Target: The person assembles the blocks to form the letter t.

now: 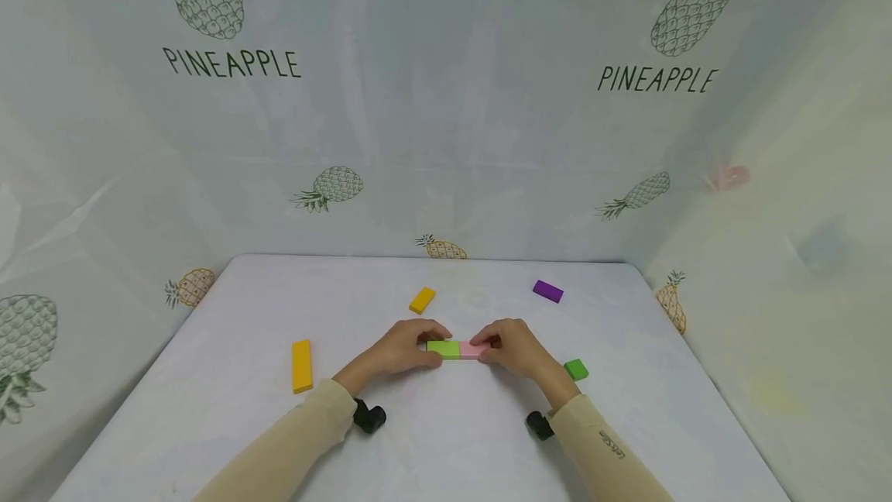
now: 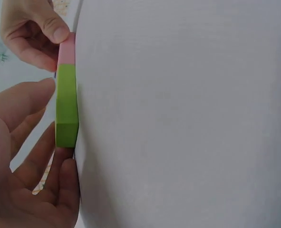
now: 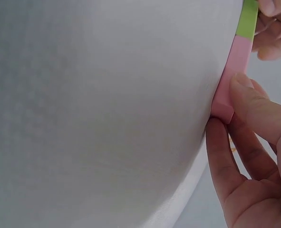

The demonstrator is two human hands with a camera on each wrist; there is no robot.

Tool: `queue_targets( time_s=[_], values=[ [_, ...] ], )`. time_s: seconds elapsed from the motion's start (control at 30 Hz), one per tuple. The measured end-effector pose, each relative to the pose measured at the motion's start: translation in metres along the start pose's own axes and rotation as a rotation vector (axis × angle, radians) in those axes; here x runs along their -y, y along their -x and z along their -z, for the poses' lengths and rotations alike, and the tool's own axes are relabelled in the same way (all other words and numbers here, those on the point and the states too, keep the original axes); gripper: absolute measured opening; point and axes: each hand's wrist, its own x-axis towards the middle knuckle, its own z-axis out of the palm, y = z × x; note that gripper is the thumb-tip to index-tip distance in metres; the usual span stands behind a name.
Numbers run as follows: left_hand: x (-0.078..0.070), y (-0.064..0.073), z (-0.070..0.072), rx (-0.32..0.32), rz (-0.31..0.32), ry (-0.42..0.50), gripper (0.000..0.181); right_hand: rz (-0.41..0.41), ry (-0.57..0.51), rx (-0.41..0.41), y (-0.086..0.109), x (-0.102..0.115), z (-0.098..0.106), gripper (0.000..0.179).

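Observation:
On the white table, a light green block [image 1: 443,349] and a pink block [image 1: 471,350] lie end to end in one straight row, touching. My left hand [image 1: 406,345] holds the green block, thumb on the near side and fingers at the far side and outer end. The pink block is pinched by my right hand [image 1: 514,347], whose thumb [image 3: 242,88] presses its side while other fingers reach its outer end. Both wrist views show the joint between the two blocks; fingers partly cover the pink one.
Farther back lie a short yellow block [image 1: 421,300] and a purple block [image 1: 548,291]. A long yellow block [image 1: 302,366] is at the left, and a small green block [image 1: 576,369] sits beside the right wrist. Pineapple-printed curtains [image 1: 432,115] surround the table's back and sides.

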Motion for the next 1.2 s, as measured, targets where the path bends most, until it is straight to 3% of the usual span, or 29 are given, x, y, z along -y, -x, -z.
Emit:
queue_targets(
  time_s=[0.13, 0.3, 0.57, 0.83, 1.2],
  values=[
    [0.002, -0.002, 0.006, -0.014, -0.016, 0.011, 0.037, 0.024, 0.0, 0.001, 0.001, -0.001, 0.001, 0.02],
    [0.006, -0.007, 0.02, -0.083, -0.03, -0.024, 0.038, 0.021, 0.0, 0.007, 0.0, 0.001, 0.001, 0.02],
    [0.028, -0.021, 0.047, -0.141, 0.024, -0.147, 0.054, -0.002, -0.008, 0.009, 0.0, 0.002, 0.001, 0.02],
    [0.037, -0.038, 0.065, -0.069, 0.006, -0.211, 0.062, -0.016, -0.004, 0.006, 0.002, 0.001, 0.002, 0.02],
    [0.048, -0.053, 0.074, -0.001, -0.028, -0.274, 0.057, 0.008, -0.005, 0.005, 0.001, 0.003, 0.0, 0.019]
  ],
)
